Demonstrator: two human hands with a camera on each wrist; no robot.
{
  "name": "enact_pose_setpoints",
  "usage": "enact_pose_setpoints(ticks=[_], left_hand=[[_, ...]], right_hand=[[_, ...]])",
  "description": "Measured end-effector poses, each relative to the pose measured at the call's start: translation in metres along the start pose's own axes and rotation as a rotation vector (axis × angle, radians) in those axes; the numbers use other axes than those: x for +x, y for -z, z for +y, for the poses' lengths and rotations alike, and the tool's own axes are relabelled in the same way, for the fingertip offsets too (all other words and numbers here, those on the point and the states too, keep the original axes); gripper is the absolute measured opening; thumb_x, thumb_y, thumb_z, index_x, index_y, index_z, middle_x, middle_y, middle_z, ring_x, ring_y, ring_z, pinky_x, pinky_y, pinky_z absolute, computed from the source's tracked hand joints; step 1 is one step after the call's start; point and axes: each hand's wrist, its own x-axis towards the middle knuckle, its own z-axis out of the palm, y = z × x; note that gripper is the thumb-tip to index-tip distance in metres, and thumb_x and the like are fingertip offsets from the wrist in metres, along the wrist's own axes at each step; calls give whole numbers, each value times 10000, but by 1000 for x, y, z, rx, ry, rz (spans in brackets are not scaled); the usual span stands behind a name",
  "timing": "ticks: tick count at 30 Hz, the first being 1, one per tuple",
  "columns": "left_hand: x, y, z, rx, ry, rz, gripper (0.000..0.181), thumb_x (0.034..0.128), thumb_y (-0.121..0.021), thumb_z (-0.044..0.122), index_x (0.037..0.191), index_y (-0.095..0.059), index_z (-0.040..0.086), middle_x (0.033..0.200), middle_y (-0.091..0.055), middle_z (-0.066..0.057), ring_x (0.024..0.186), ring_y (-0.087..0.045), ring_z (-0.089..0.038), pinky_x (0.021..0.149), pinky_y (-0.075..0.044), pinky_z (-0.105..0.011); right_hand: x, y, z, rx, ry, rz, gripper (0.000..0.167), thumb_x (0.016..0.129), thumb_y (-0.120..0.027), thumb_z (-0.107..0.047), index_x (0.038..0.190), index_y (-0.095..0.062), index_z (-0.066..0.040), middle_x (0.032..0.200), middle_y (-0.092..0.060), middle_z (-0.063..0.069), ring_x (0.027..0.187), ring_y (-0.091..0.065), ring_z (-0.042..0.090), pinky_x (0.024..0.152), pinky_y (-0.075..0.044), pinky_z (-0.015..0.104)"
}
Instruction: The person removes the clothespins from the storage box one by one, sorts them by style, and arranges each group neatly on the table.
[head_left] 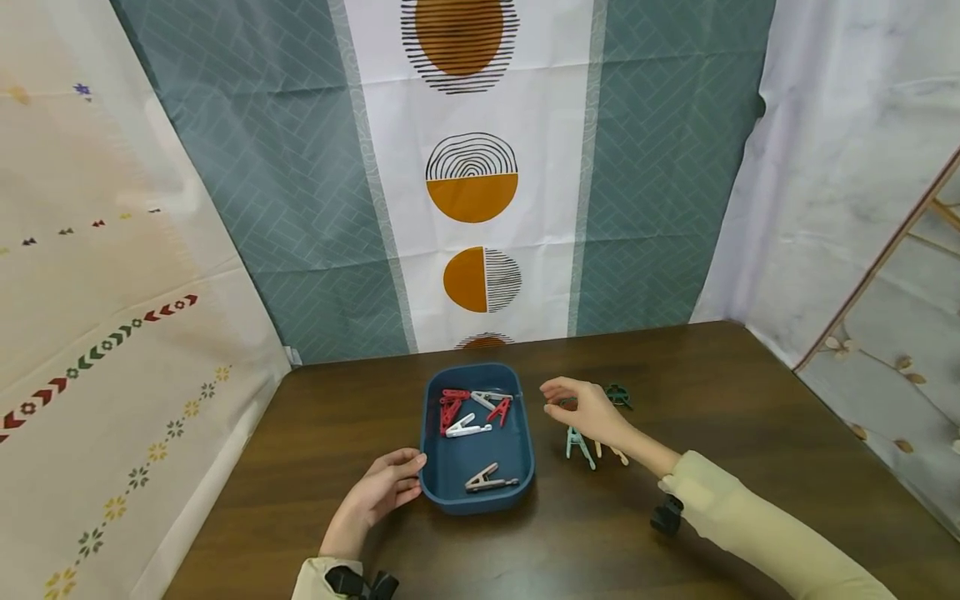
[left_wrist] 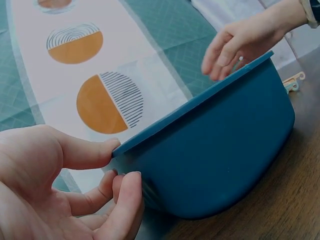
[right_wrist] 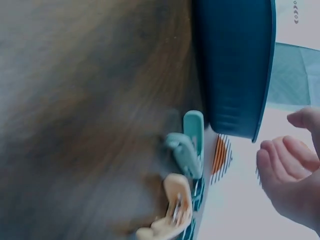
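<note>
A blue bin (head_left: 480,505) stands on the table with red, white and greyish clips inside, among them a white clip (head_left: 467,427) and a greyish clip (head_left: 491,479). My left hand (head_left: 382,492) grips its left side, thumb on the rim and fingers bent against the wall (left_wrist: 210,150). Just right of the bin, my right hand (head_left: 588,410) is raised, fingers loosely bent and apart from the thumb, with nothing visible between them. Beneath and beside it lie a light green clip (head_left: 579,447), a cream clip (right_wrist: 177,205) and dark green clips (head_left: 617,393), partly hidden by the hand.
The brown wooden table (head_left: 337,400) reaches back to a patterned curtain (head_left: 300,208). Pale patterned cloth (head_left: 135,333) hangs at the left, and a whitish sheet (head_left: 847,208) with a leafy print hangs at the right.
</note>
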Motion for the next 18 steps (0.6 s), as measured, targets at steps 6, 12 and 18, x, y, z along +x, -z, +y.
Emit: enact_pose_setpoints(ticks=[6,12,18], left_hand=[[0,0,0,-12,11,-7,207,949,-615,233,1071,-532,88,808,-571,50,692,-601,-47,689,-544,-188],[-1,0,0,-8,-2,5,168,957,-601,224,1054,-537,102,796,-572,56,685,-599,-42,686,-544,-186],[-2,-1,0,-6,-13,-4,136,959,-595,220,1036,-542,121,787,-572,59,662,-593,-23,667,-532,-174]], right_hand=[[21,-11,0,165,36,-102,419,859,-724,-104,1244,-588,-13,1167,-657,180,1047,-647,309,909,-536,395],[45,-19,-2,243,81,-217,476,842,-742,-106,1271,-567,1,1249,-596,275,1129,-612,372,967,-502,432],[68,-24,-6,219,89,-343,532,819,-757,-88,1292,-549,38,1280,-587,269,1172,-601,348,995,-485,413]])
